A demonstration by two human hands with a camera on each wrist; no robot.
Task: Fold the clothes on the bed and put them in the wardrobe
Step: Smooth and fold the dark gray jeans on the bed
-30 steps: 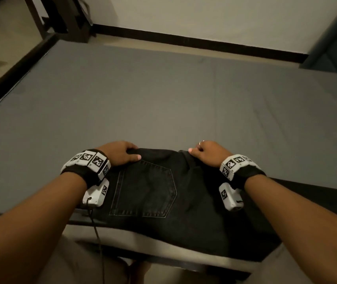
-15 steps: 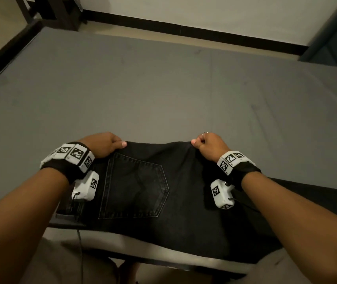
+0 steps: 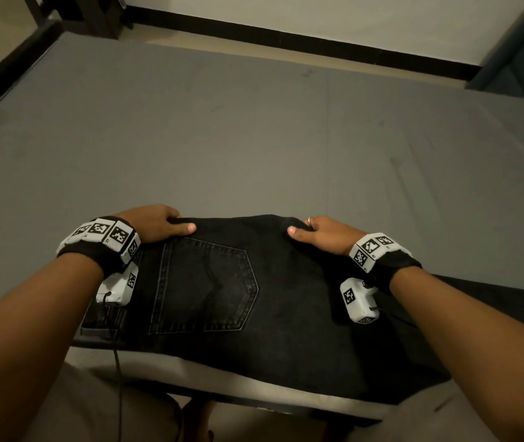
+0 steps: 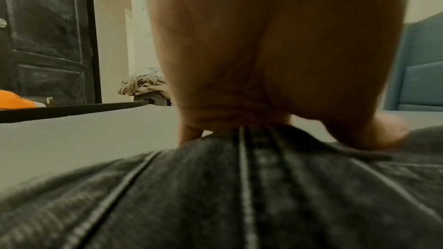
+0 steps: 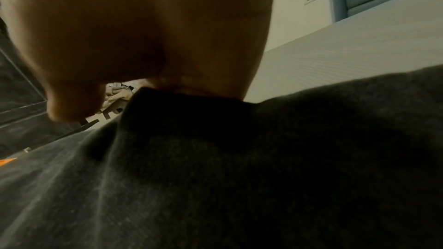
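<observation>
Black jeans (image 3: 254, 298) lie at the near edge of the grey bed (image 3: 254, 138), back pocket up, one leg trailing off to the right. My left hand (image 3: 162, 223) grips the far edge of the jeans on the left, thumb on top, fingers curled under. My right hand (image 3: 315, 232) grips the same far edge further right, thumb on top. In the left wrist view the left hand (image 4: 275, 63) pinches the denim (image 4: 239, 196) at a seam. In the right wrist view the right hand (image 5: 143, 35) holds a raised fold of the jeans (image 5: 239, 158).
Most of the grey bed beyond the jeans is bare. A dark wardrobe (image 4: 43, 35) stands past the left side of the bed, with a pile of light clothes (image 4: 141, 84) on a stool beside it. A blue padded panel (image 4: 419, 63) is at the right.
Both hands have spread a little further apart along the far edge of the jeans, pulling it flatter. The head view has shifted slightly.
</observation>
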